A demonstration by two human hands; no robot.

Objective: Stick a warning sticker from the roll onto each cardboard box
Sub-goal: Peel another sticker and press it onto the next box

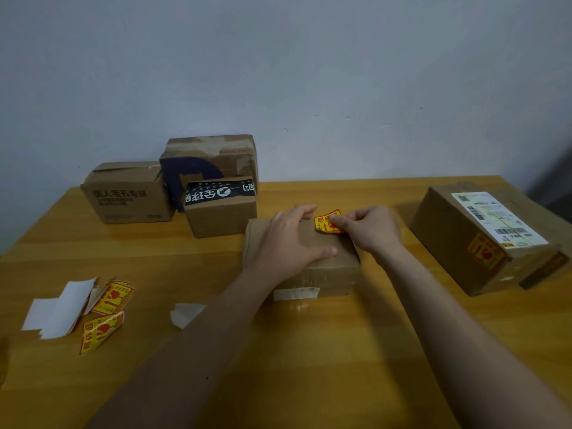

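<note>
A small cardboard box (322, 274) lies in the middle of the wooden table (340, 351). My left hand (288, 239) rests flat on its top, fingers spread. My right hand (370, 227) pinches a yellow and red warning sticker (323, 222) at the box's far top edge; one corner of the sticker is hidden under my fingers. At the left, a strip of yellow warning stickers (106, 314) lies on white backing paper (58, 311).
Three cardboard boxes stand at the back left: a printed one (127, 193), a tall taped one (210, 156), and a small one with black tape (221, 209). A larger box (483, 239) at right carries a shipping label and a warning sticker. A white paper scrap (185, 314) lies near my left forearm.
</note>
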